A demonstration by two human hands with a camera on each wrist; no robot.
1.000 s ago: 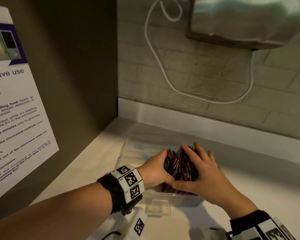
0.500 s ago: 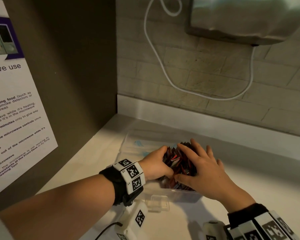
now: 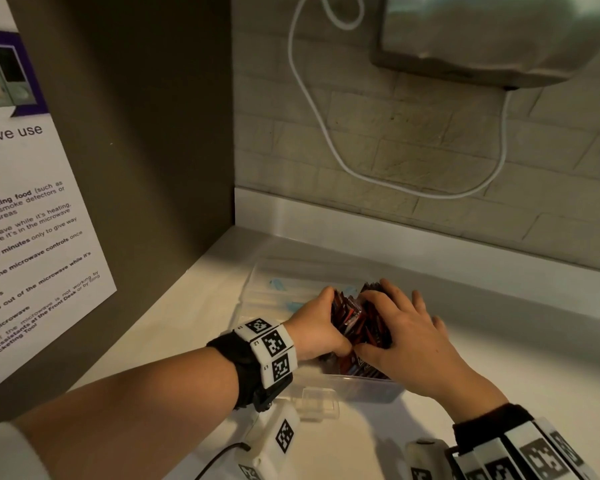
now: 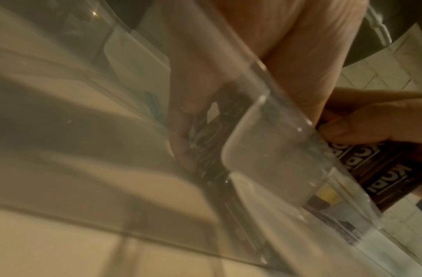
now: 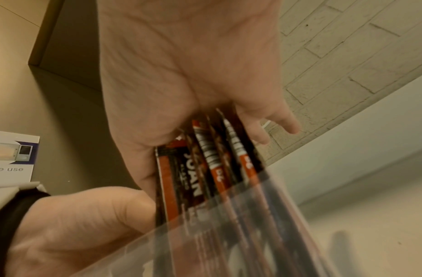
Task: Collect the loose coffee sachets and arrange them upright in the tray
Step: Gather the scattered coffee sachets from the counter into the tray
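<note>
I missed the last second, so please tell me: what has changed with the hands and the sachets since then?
Little changed. The sachets sit a bit lower in the tray, their tops less raised, and the right hand has come down flatter over them. The left hand still holds the bundle from the left side. The tray stayed in place on the counter.

shared kitchenette, microwave-use notice [image 3: 32, 209], tiled wall [image 3: 413, 143]
</note>
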